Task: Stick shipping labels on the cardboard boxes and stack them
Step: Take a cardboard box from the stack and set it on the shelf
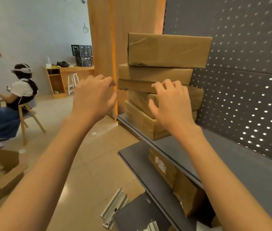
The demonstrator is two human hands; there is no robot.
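Several brown cardboard boxes stand stacked on a grey shelf (241, 157). The top box (168, 50) sits slightly askew on the stack (155, 74). My left hand (93, 97) hovers just left of the stack with loosely curled fingers, holding nothing. In front of the middle boxes is my right hand (170, 104), fingers loosely bent and fingertips at a box edge, gripping nothing. More boxes (163, 165) lie on the lower shelf, one with a whitish label.
A dark pegboard (248, 64) backs the shelf and a wooden column (115, 30) rises behind the stack. Metal rails (113, 209) lie on the floor. An open carton (2, 170) sits at left, and a seated person (15, 100) is beyond it.
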